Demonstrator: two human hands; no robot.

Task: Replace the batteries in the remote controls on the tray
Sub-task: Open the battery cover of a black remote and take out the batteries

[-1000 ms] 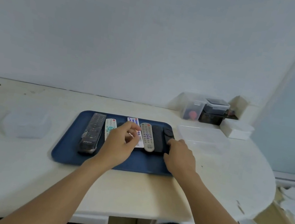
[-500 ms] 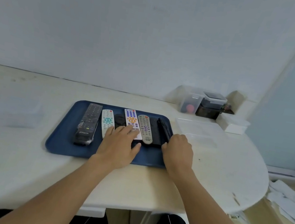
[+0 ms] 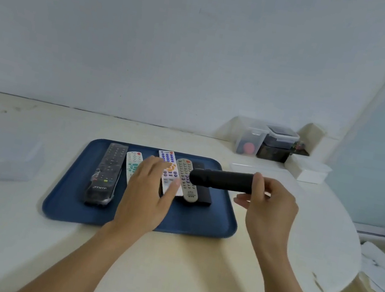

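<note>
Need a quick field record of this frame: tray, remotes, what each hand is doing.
tray: blue tray on the desk
remotes on tray: long black remote; white remote with teal buttons; white remote with purple buttons; grey remote
lifted: black remote, held level above the tray
right hand: grips the black remote
left hand: fingers straight, over the white remotes

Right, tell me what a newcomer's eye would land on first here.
First, the black remote that the right hand holds up sideways above the right end of the blue tray. Next, the row of remotes lying on that tray, from the long wrapped black remote at the left to the grey remote, with the left hand spread open over the middle.
</note>
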